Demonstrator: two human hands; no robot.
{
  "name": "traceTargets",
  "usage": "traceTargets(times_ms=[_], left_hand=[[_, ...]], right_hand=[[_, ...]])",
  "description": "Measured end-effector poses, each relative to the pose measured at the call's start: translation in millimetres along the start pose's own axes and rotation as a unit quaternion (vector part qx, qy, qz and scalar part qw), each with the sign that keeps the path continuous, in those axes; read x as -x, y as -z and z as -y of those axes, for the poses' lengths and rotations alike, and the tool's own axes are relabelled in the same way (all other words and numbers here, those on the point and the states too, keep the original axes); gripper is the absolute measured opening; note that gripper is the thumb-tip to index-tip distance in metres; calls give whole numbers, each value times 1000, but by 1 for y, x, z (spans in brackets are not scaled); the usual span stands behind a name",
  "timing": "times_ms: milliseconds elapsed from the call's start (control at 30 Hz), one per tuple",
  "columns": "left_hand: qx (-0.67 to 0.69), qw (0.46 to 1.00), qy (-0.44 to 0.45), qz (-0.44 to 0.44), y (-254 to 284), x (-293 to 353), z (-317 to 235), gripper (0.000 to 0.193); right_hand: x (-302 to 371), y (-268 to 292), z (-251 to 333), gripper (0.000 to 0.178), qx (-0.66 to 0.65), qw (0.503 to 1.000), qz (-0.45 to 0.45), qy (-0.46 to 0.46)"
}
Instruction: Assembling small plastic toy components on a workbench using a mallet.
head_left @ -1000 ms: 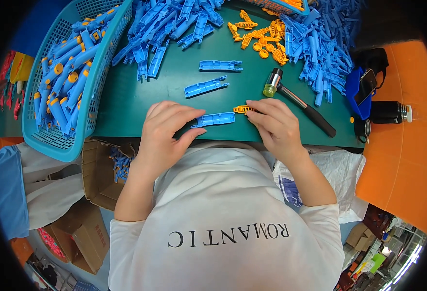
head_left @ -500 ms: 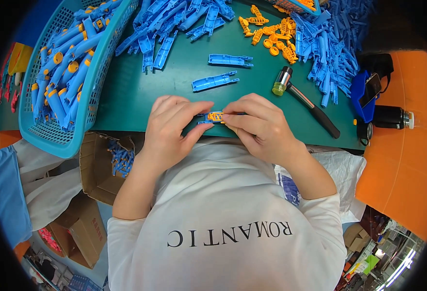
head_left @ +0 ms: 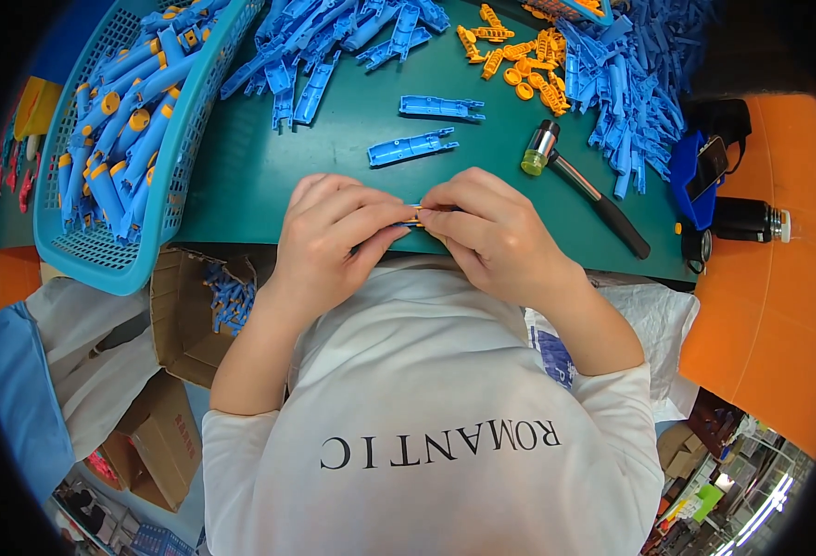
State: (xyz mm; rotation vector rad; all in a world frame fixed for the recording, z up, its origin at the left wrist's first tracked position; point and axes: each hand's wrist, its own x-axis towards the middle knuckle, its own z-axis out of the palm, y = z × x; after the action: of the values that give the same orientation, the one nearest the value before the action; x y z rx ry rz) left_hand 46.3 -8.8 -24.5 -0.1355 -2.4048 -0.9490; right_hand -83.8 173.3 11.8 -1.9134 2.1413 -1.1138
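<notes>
Pinching ribbed blue-and-orange plastic piece [head_left: 414, 216], both hands

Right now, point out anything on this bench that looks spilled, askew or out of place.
Nothing looks damaged. The loose blue parts lie in an untidy heap across the green table, and the small mallet lies at a slant near the table's edge. Both hands, left and right, pinch one blue and orange piece.

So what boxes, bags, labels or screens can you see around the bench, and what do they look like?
Cardboard boxes: brown, open, below the table edge on the left; one holds blue parts.
White bag: crumpled, beside the right arm, with a blue printed patch.
Phone: dark screen, on a blue holder at the right.
Shirt: white, dark lettering.
</notes>
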Motion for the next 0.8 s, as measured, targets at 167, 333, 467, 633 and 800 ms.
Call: traceTargets(times_ms=[167, 333, 467, 633, 800], left_hand=[[-9, 1000, -17, -3, 0, 0, -1, 17], [1, 1000, -18, 10, 2, -3, -3, 16], [21, 999, -36, 4, 0, -5, -1, 17], [11, 999, -39, 9, 0, -8, -6, 17], [-19, 999, -37, 22, 4, -11, -12, 18]], right_hand=[[1, 2, 2, 22, 18, 1000, 23, -4], [31, 6, 10, 40, 62, 994, -84, -21], [38, -13, 20, 39, 125, 991, -31, -31], [41, -30, 13, 40, 112, 990, -78, -32], [32, 8, 8, 44, 21, 998, -12, -53]])
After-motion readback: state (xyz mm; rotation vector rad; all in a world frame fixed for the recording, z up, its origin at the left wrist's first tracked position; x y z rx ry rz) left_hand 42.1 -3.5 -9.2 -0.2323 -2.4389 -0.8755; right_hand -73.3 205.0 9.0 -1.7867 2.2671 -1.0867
